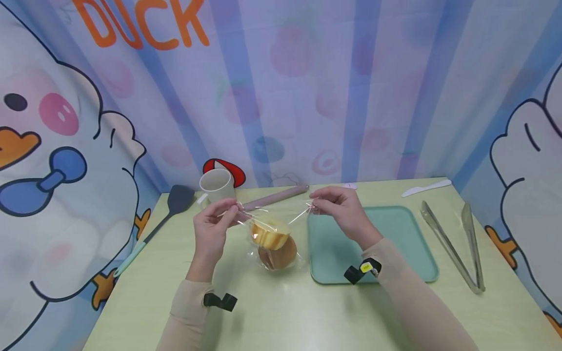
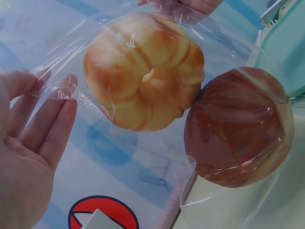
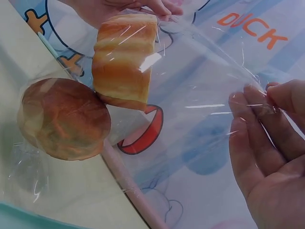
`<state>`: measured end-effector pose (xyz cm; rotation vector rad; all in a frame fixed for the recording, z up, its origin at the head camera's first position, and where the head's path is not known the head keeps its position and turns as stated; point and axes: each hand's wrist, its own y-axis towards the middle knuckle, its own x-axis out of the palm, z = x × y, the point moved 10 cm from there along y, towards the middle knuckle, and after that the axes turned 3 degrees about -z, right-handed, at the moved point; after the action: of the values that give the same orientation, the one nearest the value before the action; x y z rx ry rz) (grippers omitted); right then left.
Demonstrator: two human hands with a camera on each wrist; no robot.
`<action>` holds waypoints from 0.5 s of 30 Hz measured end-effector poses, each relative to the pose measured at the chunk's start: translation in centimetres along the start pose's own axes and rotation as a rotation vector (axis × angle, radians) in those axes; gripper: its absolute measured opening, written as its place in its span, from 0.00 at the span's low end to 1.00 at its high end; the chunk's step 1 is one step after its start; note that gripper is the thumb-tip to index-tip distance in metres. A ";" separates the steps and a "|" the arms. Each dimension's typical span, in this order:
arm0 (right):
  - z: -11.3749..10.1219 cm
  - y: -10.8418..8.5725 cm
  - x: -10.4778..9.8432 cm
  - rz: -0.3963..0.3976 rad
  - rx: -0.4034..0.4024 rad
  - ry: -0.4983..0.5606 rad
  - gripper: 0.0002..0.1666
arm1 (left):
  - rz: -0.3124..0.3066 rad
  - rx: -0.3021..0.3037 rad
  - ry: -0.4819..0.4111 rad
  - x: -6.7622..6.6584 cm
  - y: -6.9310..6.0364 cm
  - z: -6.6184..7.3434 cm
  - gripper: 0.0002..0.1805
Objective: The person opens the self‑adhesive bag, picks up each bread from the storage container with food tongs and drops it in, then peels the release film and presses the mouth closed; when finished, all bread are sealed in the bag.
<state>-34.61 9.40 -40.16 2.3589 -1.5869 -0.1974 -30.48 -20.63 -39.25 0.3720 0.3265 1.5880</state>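
Observation:
A clear plastic bag (image 3: 200, 102) is stretched between both hands above the table. My left hand (image 1: 211, 229) pinches one upper corner between thumb and fingers; my right hand (image 1: 344, 214) pinches the opposite corner. Inside the bag are two bread pieces. One is a golden ridged ring-shaped bread (image 2: 143, 71), lying higher up; the other is a round brown bun (image 2: 238, 129) at the bottom, touching it. In the right wrist view the ring bread shows its side, above and beside the bun.
A green tray (image 1: 373, 276) lies right of the bag, with metal tongs (image 1: 452, 251) and a white plastic knife (image 1: 426, 187) beyond. Behind the left hand are a white mug (image 1: 217, 184), a pinkish rod (image 1: 281, 196) and a dark-headed spatula (image 1: 180, 200).

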 end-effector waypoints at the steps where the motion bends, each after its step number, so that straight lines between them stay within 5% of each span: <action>1: 0.1 0.0 0.0 -0.007 0.002 0.018 0.11 | -0.007 0.003 -0.008 0.1 0.0 0.0 0.10; 15: 0.1 -0.4 0.5 -0.103 -0.024 0.164 0.16 | -0.078 0.048 -0.081 0.5 0.2 0.6 0.08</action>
<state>-34.09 9.08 -40.32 2.3735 -1.3825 -0.0430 -30.49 -20.13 -38.63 0.4542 0.3136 1.4870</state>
